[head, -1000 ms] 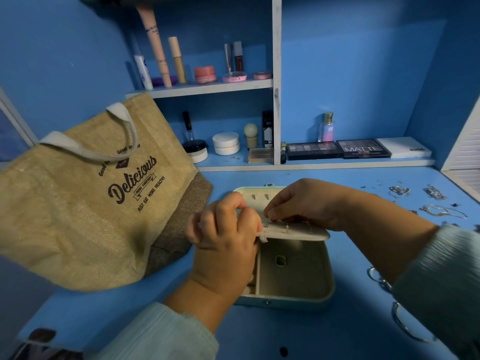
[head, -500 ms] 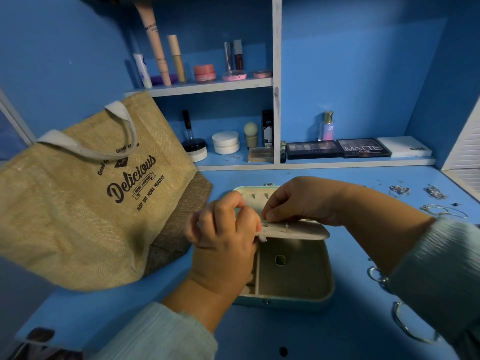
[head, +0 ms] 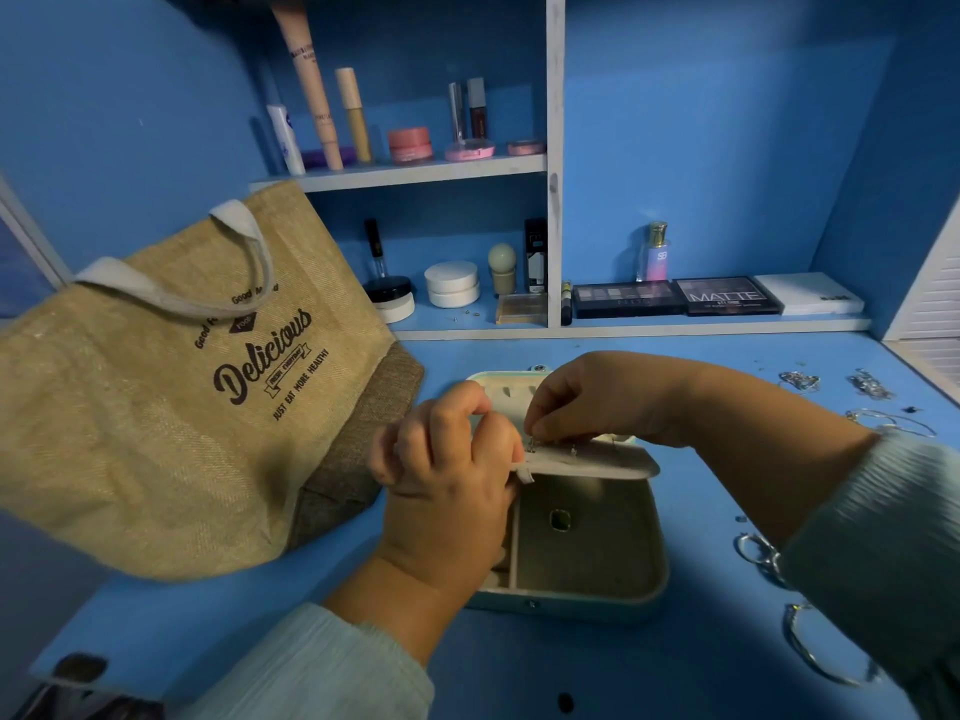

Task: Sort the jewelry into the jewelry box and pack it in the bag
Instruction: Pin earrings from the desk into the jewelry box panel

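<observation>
Sorting is underway, nowhere near done. Landmark is the jewelry box [head: 587,553], open on the table [head: 701,662] in front of you. Tote bag [head: 171,387] sits left of the box, touching nothing of it, and I'd say nothing is packed in it yet. Box lid [head: 514,397] stands up behind the tray; an inner flap [head: 597,462] lies across the tray's far half. Your left hand [head: 447,459] has its grip curled on the flap's left end, holding it. Your right hand [head: 597,397] pinches something tiny down at the flap, likely an earring going on; too small to tell. One green stone piece [head: 559,519] is in the tray already. Right of the box, loose on the table: hoops [head: 810,652], rings [head: 758,556], chains [head: 800,380]. All that is left to sort, then close the box and bag it.
</observation>
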`<state>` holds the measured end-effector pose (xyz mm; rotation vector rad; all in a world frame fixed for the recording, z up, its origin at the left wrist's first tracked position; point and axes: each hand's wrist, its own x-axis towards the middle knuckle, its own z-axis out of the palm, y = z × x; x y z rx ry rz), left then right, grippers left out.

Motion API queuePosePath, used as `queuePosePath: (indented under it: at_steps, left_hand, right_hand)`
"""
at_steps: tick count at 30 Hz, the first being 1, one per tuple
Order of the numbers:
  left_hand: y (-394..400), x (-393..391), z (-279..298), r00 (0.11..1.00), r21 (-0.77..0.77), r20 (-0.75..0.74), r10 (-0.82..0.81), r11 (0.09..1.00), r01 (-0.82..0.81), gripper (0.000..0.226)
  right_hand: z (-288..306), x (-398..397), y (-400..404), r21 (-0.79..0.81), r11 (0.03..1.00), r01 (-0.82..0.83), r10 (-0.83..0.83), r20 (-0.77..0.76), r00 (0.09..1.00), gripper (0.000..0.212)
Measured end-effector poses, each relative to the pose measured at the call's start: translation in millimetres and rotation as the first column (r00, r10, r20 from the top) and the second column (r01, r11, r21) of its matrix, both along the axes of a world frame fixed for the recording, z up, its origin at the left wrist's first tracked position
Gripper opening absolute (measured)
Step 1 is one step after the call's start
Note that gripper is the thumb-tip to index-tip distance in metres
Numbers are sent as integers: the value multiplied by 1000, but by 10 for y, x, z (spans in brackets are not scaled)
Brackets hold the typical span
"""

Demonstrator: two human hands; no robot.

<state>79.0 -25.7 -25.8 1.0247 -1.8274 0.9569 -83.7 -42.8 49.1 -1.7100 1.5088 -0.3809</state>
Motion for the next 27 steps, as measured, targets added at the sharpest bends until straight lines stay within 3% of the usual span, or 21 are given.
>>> queuePosePath:
  at_steps: [7,12,17,20,24,27]
  left_hand:
    - [-6,-5,-7,1000,-12,-4,5,1000,-5,17]
    - [3,-6,11,1000,9,-6,9,1000,-9,15]
    - [-9,-3,5,1000,14,5,13,1000,-13,9]
    - [-24,-3,5,1000,10,13,11,1000,-11,8]
    - [-30,-4,30,1000,25,26,-7,1000,6,3]
    - [-27,8,41,999,46,49,-18,999,16,6]
  right_hand:
    - [51,48,-3,-35,998,-46,41,-134,990,7]
    - [52,2,13,-45,999,-23,18,-108,994,7]
    - [-3,-217,11,-208,960,188,-196,-20,980,12]
    - [-50,-386,37,-274,934,231,-273,-126,954,13]
    - [-183,-499,120,-231,967,103,-181,-348,920,23]
    - [-280,-528,158,-174,982,75,-135,-366,921,27]
